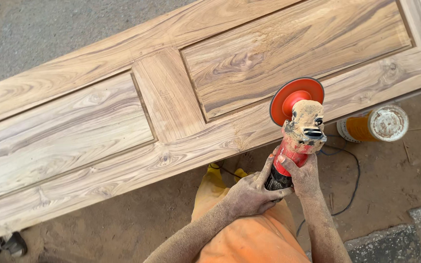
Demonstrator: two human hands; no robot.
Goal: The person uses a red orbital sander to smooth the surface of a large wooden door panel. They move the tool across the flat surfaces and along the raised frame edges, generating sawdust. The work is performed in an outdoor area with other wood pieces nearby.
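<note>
Bright, even daylight, seemingly from overhead. Shadows are soft and short: a dim band lies under the door [181, 92] edge, just beyond the hands. No harsh glare. Focus is sharp around the hands; the frame's corners look slightly stretched, perhaps by a wide lens.

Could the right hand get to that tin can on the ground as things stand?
Probably not yet: the right hand is wrapped around the red grinder. The tin can lies nearby on its side, with nothing between them.
</note>
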